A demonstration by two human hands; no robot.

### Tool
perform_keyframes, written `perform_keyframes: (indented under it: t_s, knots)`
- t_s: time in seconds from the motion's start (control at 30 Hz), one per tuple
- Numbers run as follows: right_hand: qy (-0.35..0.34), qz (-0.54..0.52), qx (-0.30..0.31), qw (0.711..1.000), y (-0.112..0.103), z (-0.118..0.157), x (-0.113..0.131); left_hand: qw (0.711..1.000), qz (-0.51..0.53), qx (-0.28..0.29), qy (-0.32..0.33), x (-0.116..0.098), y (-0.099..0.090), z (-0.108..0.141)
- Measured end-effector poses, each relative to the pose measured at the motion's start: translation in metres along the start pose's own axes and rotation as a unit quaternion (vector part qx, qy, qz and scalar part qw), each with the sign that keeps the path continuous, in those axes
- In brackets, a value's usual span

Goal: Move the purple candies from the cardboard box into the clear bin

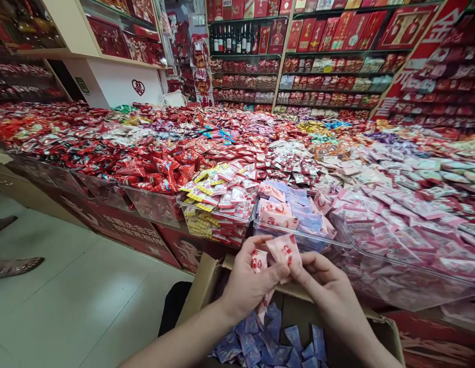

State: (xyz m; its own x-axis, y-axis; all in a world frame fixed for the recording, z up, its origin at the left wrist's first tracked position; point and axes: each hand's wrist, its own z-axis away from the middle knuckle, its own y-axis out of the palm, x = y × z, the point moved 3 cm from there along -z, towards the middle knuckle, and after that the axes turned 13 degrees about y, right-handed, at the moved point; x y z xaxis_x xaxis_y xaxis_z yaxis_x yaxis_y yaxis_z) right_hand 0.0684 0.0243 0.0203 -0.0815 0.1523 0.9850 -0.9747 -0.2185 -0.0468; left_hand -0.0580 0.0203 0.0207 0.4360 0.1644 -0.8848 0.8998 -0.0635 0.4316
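Observation:
My left hand (250, 283) is closed around several pink candy packets (259, 259) with red print. At the upper right of that bunch, my right hand (326, 283) pinches one pink candy packet (285, 250) by its edge; the left thumb also touches it. Both hands are above an open cardboard box (390, 335), in which many purple-blue packets (260, 340) lie loose. Just beyond the hands, a clear plastic bin (299, 231) holds pink packets and lilac packets (309, 221), some lying flat on top.
To the left a clear bin holds yellow and white packets (218, 197), beside red packets (161, 168). Pink packets (394, 220) fill the bin at right. Shelves (278, 66) with boxes and bottles stand behind. Another person's foot (19, 267) is on the tiled floor (69, 306).

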Motion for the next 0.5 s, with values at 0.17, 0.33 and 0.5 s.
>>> perform_keyframes:
  t_s: [0.17, 0.33, 0.5]
  knots:
    - [-0.055, 0.038, -0.042, 0.997, -0.001, 0.003, 0.003, 0.999, -0.036, 0.028, -0.017, 0.010, -0.001, 0.002]
    - [-0.136, 0.267, -0.160, 0.941, -0.054, -0.008, 0.050, 0.991, -0.116, 0.010, -0.060, 0.010, -0.032, 0.011]
    - [-0.115, 0.412, -0.145, 0.892, -0.097, -0.071, 0.092, 0.981, -0.183, -0.012, -0.063, 0.021, -0.081, 0.027]
